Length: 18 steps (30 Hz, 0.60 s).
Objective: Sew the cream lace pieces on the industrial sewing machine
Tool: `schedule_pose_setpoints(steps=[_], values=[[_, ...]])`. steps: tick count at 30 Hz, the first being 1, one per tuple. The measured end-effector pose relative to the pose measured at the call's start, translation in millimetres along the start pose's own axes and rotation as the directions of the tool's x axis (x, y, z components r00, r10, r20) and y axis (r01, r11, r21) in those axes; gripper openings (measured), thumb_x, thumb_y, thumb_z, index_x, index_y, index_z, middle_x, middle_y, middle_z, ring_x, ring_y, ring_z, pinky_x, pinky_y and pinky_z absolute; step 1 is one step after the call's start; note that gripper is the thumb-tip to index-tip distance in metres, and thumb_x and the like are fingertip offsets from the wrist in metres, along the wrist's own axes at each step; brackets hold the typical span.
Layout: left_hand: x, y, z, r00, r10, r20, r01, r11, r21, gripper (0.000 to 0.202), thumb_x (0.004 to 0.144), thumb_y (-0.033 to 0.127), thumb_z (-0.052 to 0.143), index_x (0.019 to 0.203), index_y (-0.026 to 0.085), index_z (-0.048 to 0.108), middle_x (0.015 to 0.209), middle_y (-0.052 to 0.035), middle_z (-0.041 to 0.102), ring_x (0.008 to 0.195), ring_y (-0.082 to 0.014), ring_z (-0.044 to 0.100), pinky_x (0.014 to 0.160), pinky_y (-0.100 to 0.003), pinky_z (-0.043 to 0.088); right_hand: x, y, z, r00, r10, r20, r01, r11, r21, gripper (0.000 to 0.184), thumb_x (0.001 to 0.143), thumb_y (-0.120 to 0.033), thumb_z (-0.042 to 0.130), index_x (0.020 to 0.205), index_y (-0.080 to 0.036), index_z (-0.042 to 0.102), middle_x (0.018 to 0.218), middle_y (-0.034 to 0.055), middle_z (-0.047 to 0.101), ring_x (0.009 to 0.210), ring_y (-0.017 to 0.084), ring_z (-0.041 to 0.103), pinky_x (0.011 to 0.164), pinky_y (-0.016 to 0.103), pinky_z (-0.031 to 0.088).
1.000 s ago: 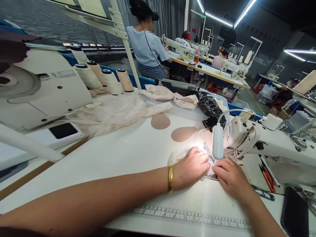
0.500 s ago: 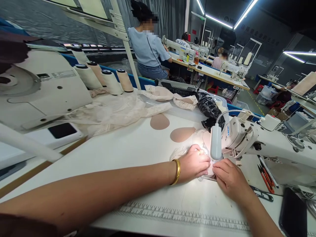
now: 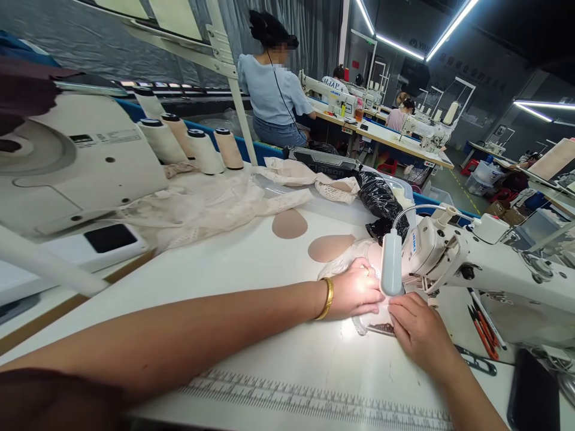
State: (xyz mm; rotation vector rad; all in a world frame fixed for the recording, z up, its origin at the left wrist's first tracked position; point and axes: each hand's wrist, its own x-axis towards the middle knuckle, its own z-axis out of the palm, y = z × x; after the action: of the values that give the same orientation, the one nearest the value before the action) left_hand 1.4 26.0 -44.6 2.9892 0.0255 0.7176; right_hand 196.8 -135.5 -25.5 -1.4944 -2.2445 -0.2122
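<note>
My left hand (image 3: 357, 291), with a gold bangle on the wrist, lies flat with its fingers pressing a pale lace fabric piece (image 3: 335, 267) onto the white table under the lamp. My right hand (image 3: 415, 323) rests beside it, fingers curled down on the same fabric right in front of the needle area. The white sewing machine (image 3: 485, 263) stands just behind both hands, and its small lamp (image 3: 390, 263) hangs over my fingertips. The needle itself is hidden behind the lamp.
Two beige pads (image 3: 290, 223) (image 3: 330, 246) lie beyond my hands. Lace fabric (image 3: 202, 203), a black bag (image 3: 381, 200) and thread cones (image 3: 204, 149) sit further back. Red snips (image 3: 483, 323) and a dark phone (image 3: 532, 392) lie at right. People sew at benches behind.
My left hand has slid forward and to the right with the fabric toward the machine. My right hand has stayed at the needle area. The view shifted slightly.
</note>
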Motion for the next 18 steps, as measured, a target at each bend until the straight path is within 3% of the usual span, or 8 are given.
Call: schedule_pose_setpoints(steps=[8, 18], values=[[17.0, -13.4, -18.2, 0.994, 0.063, 0.094, -0.053, 0.993, -0.103, 0.019, 0.102, 0.036, 0.061, 0.102, 0.026, 0.076, 0.103, -0.0073, 0.077, 0.104, -0.0261, 0.065, 0.111, -0.049, 0.035, -0.3, 3.2, 5.4, 0.999, 0.005, -0.044, -0.009, 0.997, -0.082, 0.020, 0.103, -0.013, 0.047, 0.108, -0.022, 0.064, 0.096, 0.0057, 0.069, 0.085, 0.019, 0.063, 0.058, 0.028, 0.041], [21.3, -22.1, -21.9, 0.993, 0.105, 0.062, -0.093, 0.981, -0.172, 0.013, 0.100, 0.027, 0.062, 0.096, 0.027, 0.075, 0.103, -0.0031, 0.078, 0.104, -0.0260, 0.064, 0.109, -0.046, 0.033, 0.9, 1.9, 4.5, 0.999, 0.021, -0.037, -0.025, 0.991, -0.133, 0.020, 0.104, -0.017, 0.044, 0.102, -0.023, 0.063, 0.087, 0.0041, 0.063, 0.071, 0.018, 0.058, 0.053, 0.030, 0.033]])
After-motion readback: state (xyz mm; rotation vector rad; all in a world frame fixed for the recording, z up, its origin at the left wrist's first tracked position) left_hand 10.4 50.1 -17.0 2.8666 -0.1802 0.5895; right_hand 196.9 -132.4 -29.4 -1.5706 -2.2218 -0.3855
